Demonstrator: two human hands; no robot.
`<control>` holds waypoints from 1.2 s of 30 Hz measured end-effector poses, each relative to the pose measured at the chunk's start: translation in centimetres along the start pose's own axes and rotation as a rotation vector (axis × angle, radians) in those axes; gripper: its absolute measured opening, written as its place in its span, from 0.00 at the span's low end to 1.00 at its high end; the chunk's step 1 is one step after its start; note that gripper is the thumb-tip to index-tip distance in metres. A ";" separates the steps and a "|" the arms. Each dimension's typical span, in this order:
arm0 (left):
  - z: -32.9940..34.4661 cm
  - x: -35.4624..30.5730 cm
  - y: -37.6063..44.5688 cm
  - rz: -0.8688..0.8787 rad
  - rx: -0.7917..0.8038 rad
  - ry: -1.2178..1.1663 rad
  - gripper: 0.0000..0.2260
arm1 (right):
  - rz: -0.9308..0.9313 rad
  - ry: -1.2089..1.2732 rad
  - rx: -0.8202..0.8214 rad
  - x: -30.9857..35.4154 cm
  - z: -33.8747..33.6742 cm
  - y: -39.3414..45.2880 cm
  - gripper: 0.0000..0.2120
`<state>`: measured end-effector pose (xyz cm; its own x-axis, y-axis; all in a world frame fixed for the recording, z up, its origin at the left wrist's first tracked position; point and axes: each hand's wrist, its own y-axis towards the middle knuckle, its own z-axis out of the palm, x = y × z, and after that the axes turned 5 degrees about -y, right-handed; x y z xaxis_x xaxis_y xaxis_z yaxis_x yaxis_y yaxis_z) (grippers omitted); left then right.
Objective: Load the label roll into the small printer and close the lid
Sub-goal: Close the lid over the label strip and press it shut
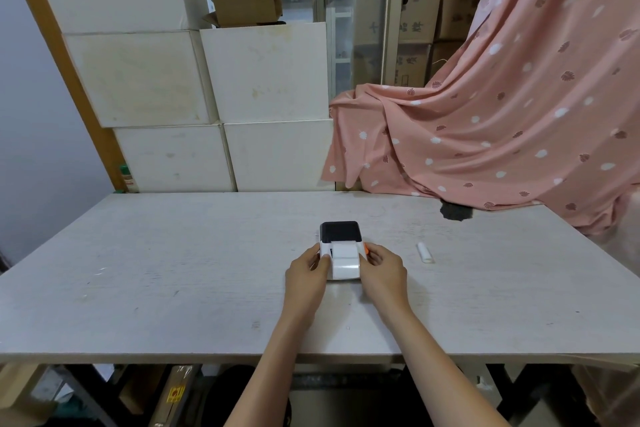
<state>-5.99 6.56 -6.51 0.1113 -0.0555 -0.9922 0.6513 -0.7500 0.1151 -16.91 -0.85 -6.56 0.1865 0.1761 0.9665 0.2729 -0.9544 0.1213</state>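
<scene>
The white roll of label paper (345, 257) sits in the open bay of the small white printer (341, 253), its axis running left to right, a loose white strip draped toward us over the front edge. The printer's dark, squarish lid (339, 231) stands open on the far side, beyond the roll. We have our left hand (306, 274) on the printer's left side and our right hand (382, 270) on its right, by an orange tab (365, 248); both clasp the body, fingers curled. We judge either hand equally near the lid. The printer rests mid-way across the pale wood-grain table (173, 270), a small white cylinder (425, 252) well apart.
</scene>
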 end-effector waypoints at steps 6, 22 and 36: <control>-0.1 0.1 0.0 0.000 0.008 -0.014 0.21 | 0.025 0.040 0.040 0.3 -0.4 -0.4 0.10; -0.1 0.2 0.1 -0.008 0.009 0.007 0.24 | 0.009 0.038 0.035 0.3 -0.4 -0.3 0.04; -0.1 0.6 0.4 -0.035 0.015 -0.003 0.18 | 0.047 0.022 0.052 -0.6 -0.4 0.4 0.05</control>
<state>-5.60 6.31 -7.05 0.0863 -0.0308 -0.9958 0.6437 -0.7611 0.0794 -17.28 -1.43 -7.02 0.1795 0.1255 0.9757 0.3131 -0.9475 0.0643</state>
